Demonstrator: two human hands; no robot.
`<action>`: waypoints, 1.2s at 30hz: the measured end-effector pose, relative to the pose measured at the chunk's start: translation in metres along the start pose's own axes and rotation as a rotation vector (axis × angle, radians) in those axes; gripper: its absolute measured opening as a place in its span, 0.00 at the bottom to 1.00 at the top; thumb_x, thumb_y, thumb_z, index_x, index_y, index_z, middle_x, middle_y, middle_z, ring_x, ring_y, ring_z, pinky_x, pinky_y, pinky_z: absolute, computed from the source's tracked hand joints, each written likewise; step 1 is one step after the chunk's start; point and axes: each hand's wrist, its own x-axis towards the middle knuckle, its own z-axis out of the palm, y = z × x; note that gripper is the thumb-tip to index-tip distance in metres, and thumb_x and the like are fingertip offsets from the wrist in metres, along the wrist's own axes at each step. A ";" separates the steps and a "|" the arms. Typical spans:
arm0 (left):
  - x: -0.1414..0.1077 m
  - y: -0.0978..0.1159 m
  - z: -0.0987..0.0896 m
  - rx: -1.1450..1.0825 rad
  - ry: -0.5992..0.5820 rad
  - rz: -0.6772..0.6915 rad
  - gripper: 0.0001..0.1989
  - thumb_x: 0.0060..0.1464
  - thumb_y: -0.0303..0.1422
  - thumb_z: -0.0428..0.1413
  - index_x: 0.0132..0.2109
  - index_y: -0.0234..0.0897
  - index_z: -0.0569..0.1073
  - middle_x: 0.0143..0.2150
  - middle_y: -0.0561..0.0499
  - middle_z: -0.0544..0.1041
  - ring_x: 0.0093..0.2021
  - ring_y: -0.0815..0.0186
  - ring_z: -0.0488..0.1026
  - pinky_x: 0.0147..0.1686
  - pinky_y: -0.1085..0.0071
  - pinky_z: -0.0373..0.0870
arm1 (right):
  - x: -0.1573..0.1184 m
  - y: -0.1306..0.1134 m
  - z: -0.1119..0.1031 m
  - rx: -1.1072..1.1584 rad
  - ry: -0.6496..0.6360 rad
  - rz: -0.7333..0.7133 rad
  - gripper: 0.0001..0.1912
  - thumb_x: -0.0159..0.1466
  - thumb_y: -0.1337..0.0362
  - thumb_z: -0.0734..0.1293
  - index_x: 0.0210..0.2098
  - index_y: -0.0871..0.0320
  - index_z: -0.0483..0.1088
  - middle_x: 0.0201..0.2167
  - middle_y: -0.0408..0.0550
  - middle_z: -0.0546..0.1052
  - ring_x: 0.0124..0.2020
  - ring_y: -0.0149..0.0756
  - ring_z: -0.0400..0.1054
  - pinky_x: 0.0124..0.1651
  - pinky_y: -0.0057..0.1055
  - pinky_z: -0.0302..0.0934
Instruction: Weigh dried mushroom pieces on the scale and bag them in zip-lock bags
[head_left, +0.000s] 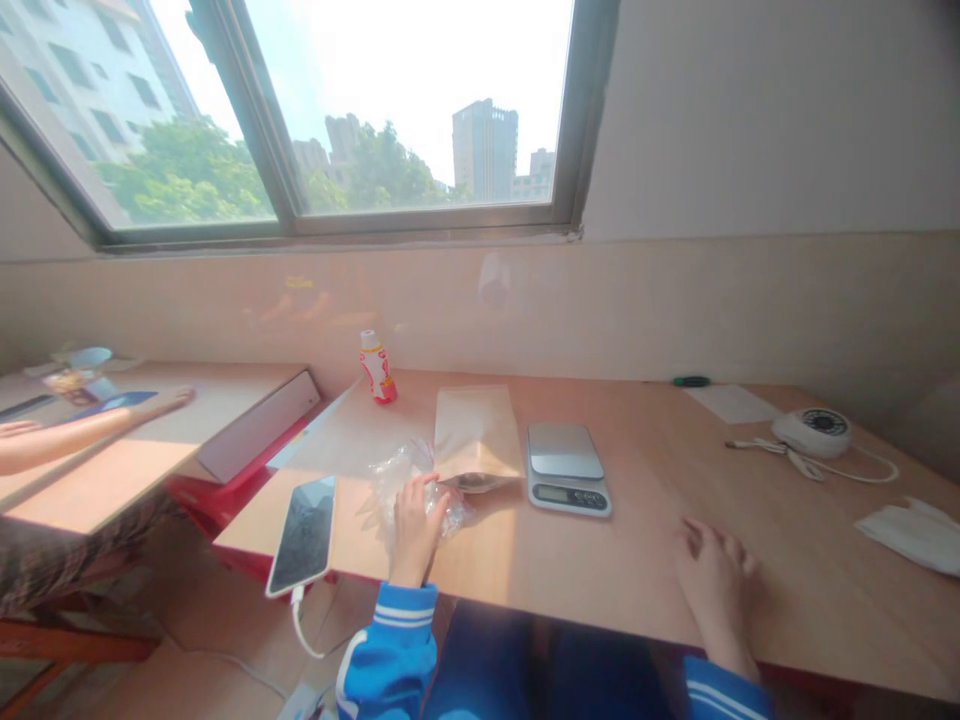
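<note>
My left hand (416, 525) rests on a crumpled clear plastic bag (401, 470), fingers stretched out and not closed on it. Its fingertips come close to the lower left corner of a brown kraft paper pouch (478, 430); whether they touch it I cannot tell. The pouch lies on the desk with its mouth towards me, slightly gaping, its inside dark. Just right of it stands a digital kitchen scale (568, 465) with a bare silver plate. My right hand (712, 580) lies on the desk further right, holding nothing, fingers loosely bent and apart.
A red and white bottle (377, 368) stands behind. A phone (304, 535) with a charging cable overhangs the left edge. On the right are a green-handled tool (690, 381), paper (731, 403), a white dome camera (811, 432) and white cloth or tissue (911, 532). Another person's arm (97, 430) rests on the left desk.
</note>
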 end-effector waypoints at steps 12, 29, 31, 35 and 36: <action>0.011 0.007 0.002 -0.153 0.044 0.007 0.19 0.56 0.30 0.49 0.55 0.36 0.66 0.56 0.42 0.69 0.59 0.58 0.65 0.59 0.57 0.61 | 0.017 -0.031 -0.036 0.536 0.000 0.220 0.18 0.57 0.58 0.57 0.36 0.62 0.73 0.35 0.59 0.76 0.34 0.45 0.67 0.40 0.40 0.60; 0.017 0.013 0.019 -0.318 0.167 -0.264 0.13 0.57 0.39 0.52 0.42 0.42 0.78 0.45 0.48 0.80 0.37 0.64 0.77 0.39 0.69 0.72 | -0.057 -0.270 -0.027 0.809 -0.745 0.054 0.17 0.66 0.63 0.53 0.51 0.63 0.61 0.32 0.54 0.78 0.30 0.40 0.74 0.29 0.29 0.63; 0.013 0.011 0.023 -0.337 0.164 -0.259 0.13 0.57 0.39 0.52 0.43 0.42 0.78 0.48 0.48 0.79 0.40 0.64 0.78 0.42 0.69 0.73 | -0.060 -0.278 -0.023 0.748 -0.753 0.098 0.17 0.66 0.61 0.54 0.50 0.63 0.60 0.31 0.56 0.78 0.28 0.42 0.74 0.27 0.29 0.62; 0.009 0.011 0.024 -0.356 0.137 -0.238 0.13 0.57 0.39 0.52 0.45 0.41 0.77 0.50 0.48 0.78 0.45 0.62 0.77 0.47 0.67 0.73 | -0.059 -0.285 -0.023 0.652 -0.718 0.172 0.23 0.65 0.52 0.55 0.50 0.65 0.60 0.32 0.62 0.78 0.31 0.50 0.75 0.28 0.33 0.62; 0.009 0.012 0.024 -0.365 0.130 -0.231 0.14 0.58 0.39 0.52 0.45 0.40 0.77 0.50 0.48 0.78 0.46 0.61 0.77 0.48 0.66 0.72 | -0.057 -0.285 -0.023 0.633 -0.697 0.190 0.24 0.65 0.50 0.55 0.49 0.65 0.61 0.33 0.63 0.78 0.33 0.51 0.75 0.29 0.34 0.62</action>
